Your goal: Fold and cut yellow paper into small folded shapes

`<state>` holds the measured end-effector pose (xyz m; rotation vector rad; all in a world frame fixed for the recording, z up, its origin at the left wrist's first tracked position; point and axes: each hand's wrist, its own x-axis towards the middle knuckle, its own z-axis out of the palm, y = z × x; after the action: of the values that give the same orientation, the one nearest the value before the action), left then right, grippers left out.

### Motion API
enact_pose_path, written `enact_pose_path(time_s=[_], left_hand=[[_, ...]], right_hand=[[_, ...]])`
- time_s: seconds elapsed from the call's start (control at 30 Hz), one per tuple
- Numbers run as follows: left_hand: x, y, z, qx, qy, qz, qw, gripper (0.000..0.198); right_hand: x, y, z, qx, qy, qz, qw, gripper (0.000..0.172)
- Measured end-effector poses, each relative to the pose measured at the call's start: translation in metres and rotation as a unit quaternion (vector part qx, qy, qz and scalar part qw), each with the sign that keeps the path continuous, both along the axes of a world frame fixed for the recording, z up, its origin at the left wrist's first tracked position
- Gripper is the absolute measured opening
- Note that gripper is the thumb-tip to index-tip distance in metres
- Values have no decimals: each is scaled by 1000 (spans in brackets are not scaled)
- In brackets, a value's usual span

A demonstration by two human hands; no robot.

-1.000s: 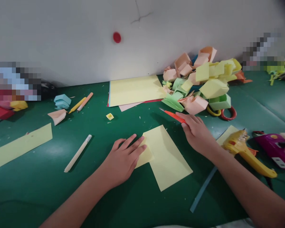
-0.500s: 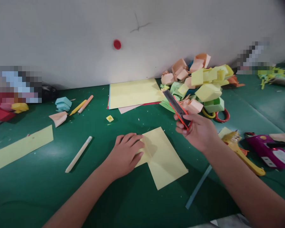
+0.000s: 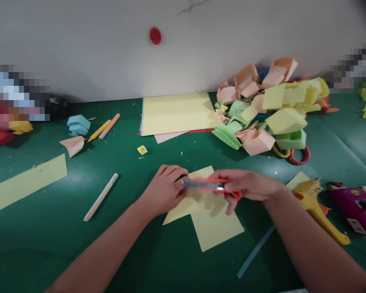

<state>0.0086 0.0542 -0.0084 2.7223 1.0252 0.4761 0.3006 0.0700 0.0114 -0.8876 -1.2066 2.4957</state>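
Fingers of our R hand (image 3: 247, 185) pinch the orange cutter (image 3: 204, 185) over yellow paper (image 3: 218, 224); our L hand (image 3: 164, 189), digits close tog., grip unclear; folded pcs. (image 3: 273, 97) done, sheet not yet shaped.

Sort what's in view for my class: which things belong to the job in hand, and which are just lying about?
Seemingly in use:
orange cutter, in the right hand
yellow paper, by the left hand

Apparently just lying about:
yellow glue gun
blue strip
pale stick
stacked sheets
folded paper pieces
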Motion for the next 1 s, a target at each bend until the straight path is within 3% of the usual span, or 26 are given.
enact_pose_path(time_s=[0.07, 0.1, 0.17, 0.23, 0.27, 0.33, 0.57, 0.6, 0.7, 0.73, 0.77, 0.87, 1.0], left_hand=[[0, 0, 2, -18, 5, -1, 1000, 16], [0, 0, 3, -25, 5, 1, 1000, 17], [0, 1, 3, -36, 3, 2, 999, 17], [0, 0, 3, -47, 5, 0, 999, 17], [0, 0, 3, -49, 7, 1, 999, 17], [-1, 0, 3, -49, 9, 2, 999, 17], [0, 0, 2, -30, 0, -2, 1000, 18], [0, 1, 1, -26, 3, -1, 1000, 18], [1, 1, 0, -11, 11, 0, 1000, 18], [1, 1, 0, -7, 11, 0, 1000, 18], [1, 0, 0, -5, 10, 0, 1000, 17], [0, 0, -1, -2, 8, -3, 1000, 17], [0, 1, -1, 0, 6, -2, 1000, 17]], right_hand=[[17, 5, 0, 37, 5, 99, 994, 37], [23, 9, -1, 78, 15, 95, 992, 36], [30, 18, -6, 214, 11, -117, 970, 32], [30, 25, -12, 308, 7, -313, 899, 25], [27, 27, -15, 324, 4, -354, 877, 26], [20, 26, -19, 326, -13, -351, 878, 29], [9, 15, -11, 258, -94, -192, 942, 39], [8, 15, -12, 299, -111, -205, 926, 38], [3, 15, -15, 467, -174, -331, 801, 33], [1, 14, -16, 484, -160, -342, 789, 32], [-2, 14, -16, 488, -141, -352, 786, 32], [-6, 13, -16, 454, -104, -347, 814, 33], [-5, 12, -14, 425, -115, -325, 837, 34]])
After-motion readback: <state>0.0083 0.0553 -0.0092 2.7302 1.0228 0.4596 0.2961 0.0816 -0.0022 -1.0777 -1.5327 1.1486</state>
